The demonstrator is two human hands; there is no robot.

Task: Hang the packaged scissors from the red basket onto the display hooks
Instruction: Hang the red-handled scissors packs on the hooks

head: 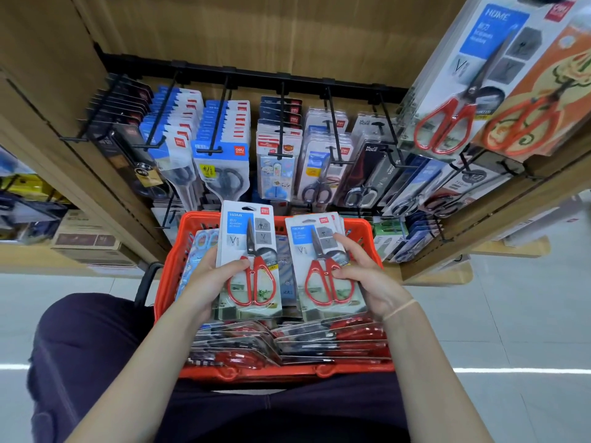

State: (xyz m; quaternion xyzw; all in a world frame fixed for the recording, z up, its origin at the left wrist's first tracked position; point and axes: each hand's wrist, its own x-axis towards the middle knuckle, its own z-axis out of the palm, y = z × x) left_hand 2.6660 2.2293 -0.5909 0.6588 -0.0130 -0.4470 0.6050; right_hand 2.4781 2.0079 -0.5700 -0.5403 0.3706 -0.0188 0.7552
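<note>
Packaged red-handled scissors [251, 260] are sitting in the left hand [209, 279], thumb pinching the card, over the red basket [169, 260]. At three o'clock, the right hand [367, 273] is clasping a fanned stack of identical packs [319, 263].

A shop, probably its stationery aisle: carded scissors [220, 167] hang in rows on black display hooks [281, 123] against wooden shelving [64, 129], beside a red basket [172, 251] of stock.
</note>
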